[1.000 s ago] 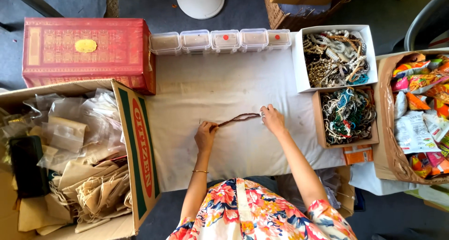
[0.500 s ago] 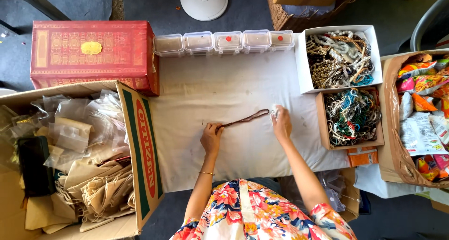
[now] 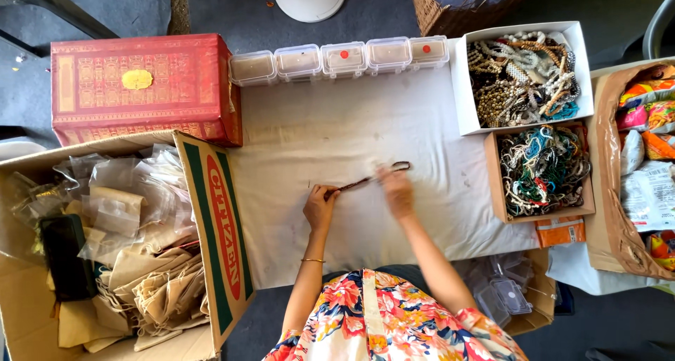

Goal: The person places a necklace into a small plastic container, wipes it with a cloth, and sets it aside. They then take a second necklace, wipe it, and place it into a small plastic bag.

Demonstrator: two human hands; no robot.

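white cloth-covered table (image 3: 422,108): left hand (image 3: 320,208) pinches one end of a dark brown beaded necklace (image 3: 369,179) lying mid-table; right hand (image 3: 397,191), blurred, grip unclear, straightening it.

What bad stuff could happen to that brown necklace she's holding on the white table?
The thin dark brown beaded string is stretched between the left hand and the blurred right hand; a hard tug might snap it and scatter beads over the white cloth-covered table. A swinging end might also catch in the open brown box of tangled green and white bead strands nearby, though it lies apart from it now.
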